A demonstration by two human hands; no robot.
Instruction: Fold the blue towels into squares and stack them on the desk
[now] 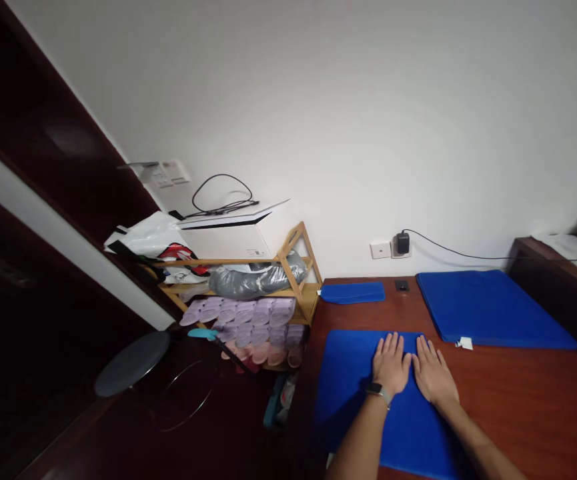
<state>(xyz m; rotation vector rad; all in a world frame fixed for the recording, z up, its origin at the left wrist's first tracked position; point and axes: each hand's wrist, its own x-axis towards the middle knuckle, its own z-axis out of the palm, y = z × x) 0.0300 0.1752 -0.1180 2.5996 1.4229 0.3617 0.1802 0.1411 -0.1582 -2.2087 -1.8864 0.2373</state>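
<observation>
A blue cloth [348,373] lies spread on the reddish-brown wooden desk [518,400]. My left hand [392,363], with a watch [378,392] at the wrist, rests flat on the cloth near its far edge. Beside it, my right hand [433,370] also lies flat, at the cloth's right side. The thumbs are close together, and neither hand grips anything. Farther right is a larger-looking blue folded cloth [488,307] with a white tag [464,343]. A small folded blue cloth [353,293] sits at the back left of the desk.
Left of the desk stands a wooden rack [301,267] with lilac and pink slippers [253,312], a white box [228,237] and bags. A black adapter [403,242] is plugged into the wall, its cable running right. A round stool [133,363] stands at left.
</observation>
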